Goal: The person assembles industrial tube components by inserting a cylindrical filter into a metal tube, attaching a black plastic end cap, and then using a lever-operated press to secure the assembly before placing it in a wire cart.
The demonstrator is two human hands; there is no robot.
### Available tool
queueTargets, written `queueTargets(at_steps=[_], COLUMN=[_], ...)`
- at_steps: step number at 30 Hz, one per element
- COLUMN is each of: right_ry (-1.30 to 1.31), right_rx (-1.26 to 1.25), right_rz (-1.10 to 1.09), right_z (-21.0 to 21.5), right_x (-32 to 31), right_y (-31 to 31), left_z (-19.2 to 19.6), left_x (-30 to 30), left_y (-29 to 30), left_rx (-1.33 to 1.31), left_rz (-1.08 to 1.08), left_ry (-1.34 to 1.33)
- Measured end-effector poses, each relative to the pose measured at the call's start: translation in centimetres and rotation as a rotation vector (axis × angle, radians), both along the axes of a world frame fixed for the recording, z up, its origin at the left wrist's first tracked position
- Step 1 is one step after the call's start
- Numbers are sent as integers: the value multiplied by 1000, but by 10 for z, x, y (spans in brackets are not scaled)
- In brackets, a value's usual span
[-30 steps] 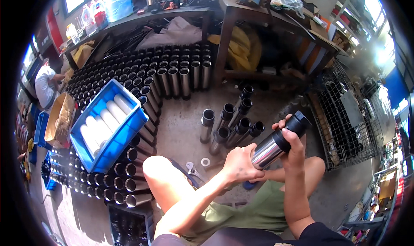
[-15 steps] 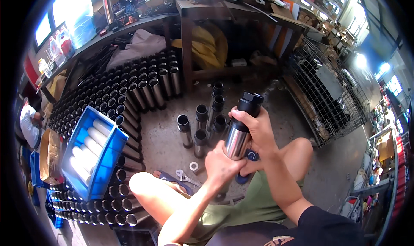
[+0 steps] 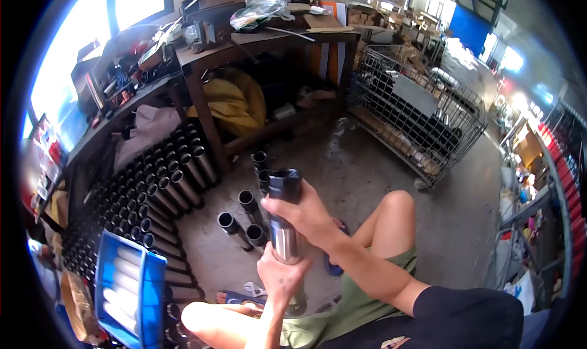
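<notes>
I see a steel tube (image 3: 284, 236) held upright in front of me, above my lap, with a black cap (image 3: 285, 184) on its top end. My right hand (image 3: 304, 214) is wrapped around the tube just under the cap, fingers closed on it and hiding the joint between cap and metal. My left hand (image 3: 279, 275) grips the lower part; its palm covers the tube's bottom end, so I cannot tell how that end looks. A few loose open tubes (image 3: 244, 217) stand on the concrete floor (image 3: 367, 172) just beyond, partly hidden by my hands. Rows of stacked tubes (image 3: 140, 196) lie to the left. A blue crate (image 3: 131, 291) of pale cylinders sits lower left, cut off by the dark rim. A wire cage (image 3: 416, 117) stands well apart on the right.
</notes>
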State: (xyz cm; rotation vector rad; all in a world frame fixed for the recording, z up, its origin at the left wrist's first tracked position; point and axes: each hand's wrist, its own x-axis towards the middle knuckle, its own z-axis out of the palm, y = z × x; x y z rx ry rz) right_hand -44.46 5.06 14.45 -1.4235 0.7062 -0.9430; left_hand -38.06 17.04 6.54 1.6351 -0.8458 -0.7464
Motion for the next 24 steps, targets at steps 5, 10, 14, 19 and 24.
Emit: queueTargets(at_steps=[5, 10, 14, 19, 24], right_ry=[-547, -469, -206, -429, -704], right_rx=[206, 296, 163, 215, 427], right_rz=[721, 628, 130, 608, 873], right_z=[16, -8, -8, 8, -18], right_x=[-30, -3, -2, -19, -11], right_y=[-16, -31, -6, -12, -32], left_z=[38, -6, 3, -27, -22], left_x=[24, 30, 6, 38, 15], left_y=[17, 10, 6, 25, 13], left_rx=[15, 8, 32, -64, -96], left_rz=[-509, -461, -111, -549, -683], left_ry=[135, 421, 20, 511, 850])
